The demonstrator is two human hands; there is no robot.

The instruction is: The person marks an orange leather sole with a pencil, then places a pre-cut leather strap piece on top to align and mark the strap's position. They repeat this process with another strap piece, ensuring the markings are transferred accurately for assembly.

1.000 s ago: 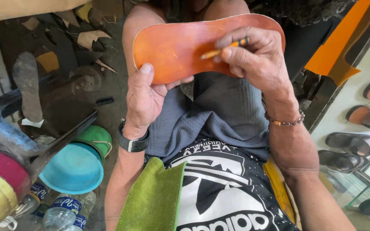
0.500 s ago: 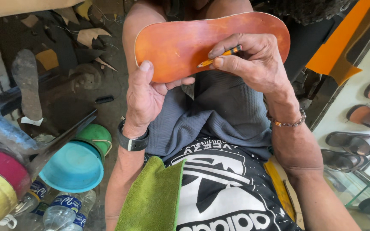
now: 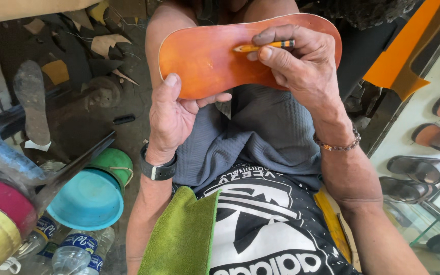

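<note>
The orange sole (image 3: 204,61) lies across the person's knees, long axis left–right. The left hand (image 3: 171,119) pinches its lower edge, thumb on top. The right hand (image 3: 301,66) grips a pencil (image 3: 263,47) — tip pointing left, touching the leather.

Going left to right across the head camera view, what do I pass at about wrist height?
Blue bowl → left hand gripping the orange leather sole → right hand holding a pencil → sandals behind glass.
</note>
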